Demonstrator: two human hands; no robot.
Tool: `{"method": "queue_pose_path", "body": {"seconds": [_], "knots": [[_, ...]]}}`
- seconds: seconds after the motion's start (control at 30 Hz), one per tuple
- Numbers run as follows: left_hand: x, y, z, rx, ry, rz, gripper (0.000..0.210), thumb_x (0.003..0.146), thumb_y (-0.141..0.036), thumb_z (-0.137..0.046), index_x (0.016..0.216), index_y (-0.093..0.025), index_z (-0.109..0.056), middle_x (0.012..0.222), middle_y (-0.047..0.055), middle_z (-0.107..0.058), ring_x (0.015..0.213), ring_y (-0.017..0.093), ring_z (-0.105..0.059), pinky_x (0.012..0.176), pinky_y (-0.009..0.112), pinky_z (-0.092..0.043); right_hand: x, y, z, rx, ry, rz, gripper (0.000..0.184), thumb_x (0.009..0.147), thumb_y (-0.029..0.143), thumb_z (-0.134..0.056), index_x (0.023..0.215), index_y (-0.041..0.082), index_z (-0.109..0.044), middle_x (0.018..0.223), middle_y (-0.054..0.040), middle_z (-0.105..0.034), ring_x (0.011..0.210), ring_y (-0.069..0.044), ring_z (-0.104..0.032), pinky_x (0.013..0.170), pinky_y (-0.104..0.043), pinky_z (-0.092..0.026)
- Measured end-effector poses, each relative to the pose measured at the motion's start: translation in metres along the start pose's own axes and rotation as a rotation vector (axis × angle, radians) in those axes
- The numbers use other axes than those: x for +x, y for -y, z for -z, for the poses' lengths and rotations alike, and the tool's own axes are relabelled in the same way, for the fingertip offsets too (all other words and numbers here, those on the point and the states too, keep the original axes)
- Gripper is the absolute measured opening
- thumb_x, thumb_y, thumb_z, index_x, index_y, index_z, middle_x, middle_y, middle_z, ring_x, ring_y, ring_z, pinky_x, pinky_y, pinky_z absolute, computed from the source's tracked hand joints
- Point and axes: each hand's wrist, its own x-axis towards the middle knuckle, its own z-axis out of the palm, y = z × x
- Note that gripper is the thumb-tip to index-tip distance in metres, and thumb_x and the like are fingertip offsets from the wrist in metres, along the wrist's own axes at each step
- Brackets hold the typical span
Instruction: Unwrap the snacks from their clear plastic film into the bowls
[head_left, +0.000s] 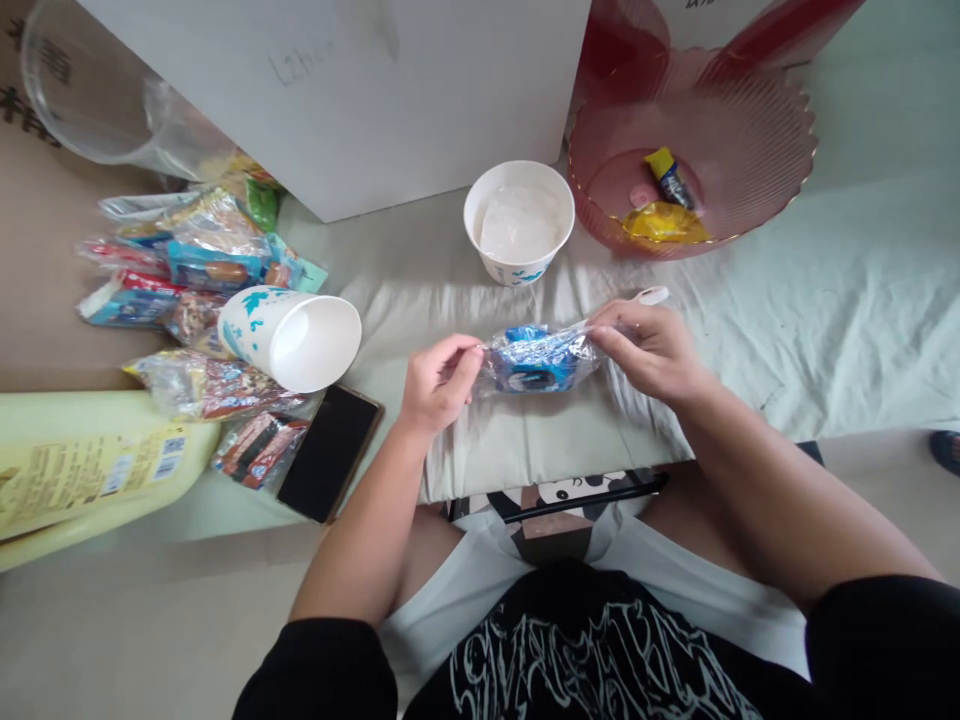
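Head view: at frame centre, a blue-and-clear packet point(538, 362) is pinched at opposite ends by the left hand point(441, 385) and right hand point(654, 345); were its film pulled too hard, it could be torn suddenly and the contents scattered.

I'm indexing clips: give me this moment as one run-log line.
left hand: pinching blue packet, left end; right hand: pinching its right end; paper bowl: upright, beyond packet; paper cup: on its side
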Motion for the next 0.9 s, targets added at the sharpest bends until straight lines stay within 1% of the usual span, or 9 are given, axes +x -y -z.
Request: {"method": "queue_pose_path", "body": {"seconds": [0.1, 0.17, 0.27, 0.37, 0.43, 0.53, 0.63, 0.73, 0.9], "knots": [[0.001, -0.002, 0.003, 0.057, -0.058, 0.049, 0.045, 0.099, -0.049, -0.053, 0.064, -0.02, -0.055, 0.048, -0.004, -0.048, 0.038, 0.009, -0.044, 0.04, 0.025, -0.03, -0.001, 0.002, 0.001, 0.133, 0.094, -0.209, 0.021, 0.094, 0.041, -0.063, 0.095, 0.021, -0.069, 0.05, 0.0052, -0.053, 0.041, -0.012, -0.048, 0.042, -0.026, -0.037], [0.002, -0.002, 0.004, 0.19, -0.11, -0.01, 0.049, 0.098, -0.045, -0.055, 0.056, -0.02, -0.046, 0.045, -0.004, -0.041, 0.04, 0.009, -0.039, 0.044, 0.027, -0.029, -0.001, -0.001, 0.001, 0.075, 0.074, -0.255, 0.021, 0.091, 0.034, -0.064, 0.108, 0.021, -0.068, 0.047, 0.008, -0.048, 0.038, -0.011, -0.044, 0.041, -0.026, -0.034], [0.005, 0.001, 0.005, 0.343, -0.196, -0.069, 0.045, 0.098, -0.038, -0.053, 0.057, -0.021, -0.045, 0.046, -0.005, -0.039, 0.044, 0.009, -0.037, 0.049, 0.027, -0.029, 0.0, -0.009, 0.002, -0.197, -0.129, -0.195, 0.016, 0.085, 0.024, -0.064, 0.1, 0.022, -0.068, 0.061, 0.0023, -0.059, 0.051, -0.015, -0.052, 0.054, -0.032, -0.044], [0.008, 0.005, 0.006, 0.37, -0.288, -0.157, 0.027, 0.096, -0.035, -0.054, 0.074, -0.02, -0.059, 0.063, -0.001, -0.059, 0.059, 0.012, -0.055, 0.06, 0.026, -0.043, -0.001, -0.012, 0.004, -0.369, -0.312, -0.043, 0.017, 0.081, 0.017, -0.06, 0.094, 0.024, -0.067, 0.085, -0.0058, -0.068, 0.074, -0.022, -0.062, 0.071, -0.041, -0.051], [0.008, 0.007, 0.005, 0.367, -0.261, -0.307, 0.02, 0.094, -0.038, -0.058, 0.088, -0.02, -0.066, 0.086, 0.004, -0.068, 0.079, 0.016, -0.064, 0.073, 0.029, -0.051, -0.002, -0.011, 0.005, -0.369, -0.254, 0.097, 0.02, 0.083, 0.019, -0.058, 0.099, 0.026, -0.067, 0.093, -0.0076, -0.07, 0.086, -0.026, -0.065, 0.079, -0.044, -0.051], [0.005, 0.011, 0.003, 0.389, -0.111, -0.503, 0.03, 0.087, -0.047, -0.07, 0.104, -0.023, -0.07, 0.114, 0.01, -0.063, 0.104, 0.024, -0.064, 0.086, 0.037, -0.056, -0.006, -0.007, 0.003, -0.343, 0.0, 0.299, 0.026, 0.087, 0.034, -0.063, 0.112, 0.029, -0.066, 0.108, -0.0071, -0.072, 0.098, -0.028, -0.065, 0.089, -0.048, -0.049], [0.001, 0.015, 0.0, 0.446, 0.022, -0.542, 0.04, 0.081, -0.049, -0.079, 0.113, -0.026, -0.069, 0.127, 0.012, -0.056, 0.117, 0.028, -0.06, 0.093, 0.042, -0.056, -0.009, -0.007, -0.001, -0.399, 0.171, 0.403, 0.043, 0.087, 0.048, -0.068, 0.125, 0.03, -0.062, 0.13, -0.0091, -0.066, 0.112, -0.031, -0.062, 0.094, -0.049, -0.046], [0.0, 0.018, -0.001, 0.466, 0.099, -0.47, 0.035, 0.082, -0.042, -0.081, 0.112, -0.028, -0.068, 0.128, 0.01, -0.056, 0.105, 0.023, -0.062, 0.088, 0.04, -0.058, -0.011, -0.011, -0.003, -0.462, 0.244, 0.42, 0.043, 0.088, 0.046, -0.069, 0.127, 0.028, -0.062, 0.141, -0.0121, -0.061, 0.122, -0.033, -0.058, 0.096, -0.049, -0.044], [0.003, 0.019, 0.0, 0.388, 0.088, -0.41, 0.025, 0.089, -0.041, -0.075, 0.108, -0.027, -0.068, 0.111, 0.005, -0.064, 0.088, 0.017, -0.064, 0.078, 0.032, -0.057, -0.01, -0.014, -0.005, -0.474, 0.22, 0.35, 0.034, 0.092, 0.038, -0.065, 0.124, 0.029, -0.067, 0.128, -0.0098, -0.069, 0.118, -0.032, -0.06, 0.096, -0.048, -0.042]]}}
